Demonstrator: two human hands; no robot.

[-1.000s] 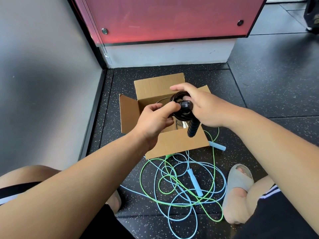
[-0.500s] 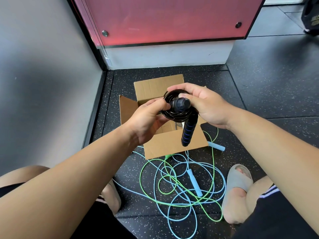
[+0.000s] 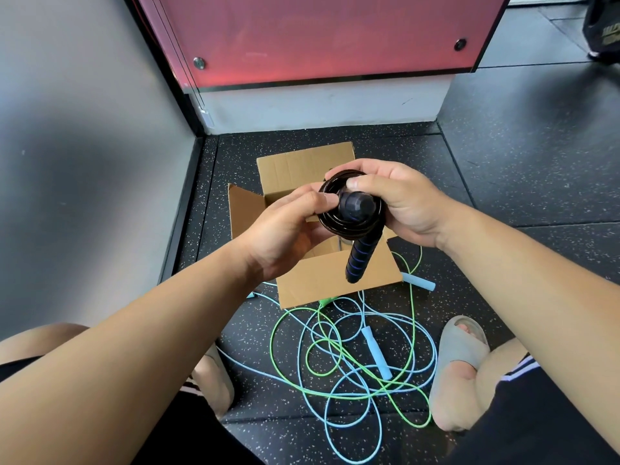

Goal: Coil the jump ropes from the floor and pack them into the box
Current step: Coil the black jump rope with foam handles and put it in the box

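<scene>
- The coiled black jump rope (image 3: 339, 229) sits directly above the open cardboard box (image 3: 335, 283), with one handle (image 3: 360, 260) dangling down over its near wall.
- The left hand (image 3: 285, 229) pinches the coil's left rim, and the right hand (image 3: 402, 199) wraps its right side.
- The hands hide most of the box's inside; a green rope (image 3: 278, 333) and a light-blue rope (image 3: 345, 424) lie tangled on the floor.

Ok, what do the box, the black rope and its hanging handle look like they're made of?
Box: corrugated cardboard, matte brown, fluting lines on the flap. Black rope: glossy, probably plastic-coated cord; it catches light in the coil. Handle: matte black with blue rings, likely foam or soft rubber; which is unclear.
</scene>
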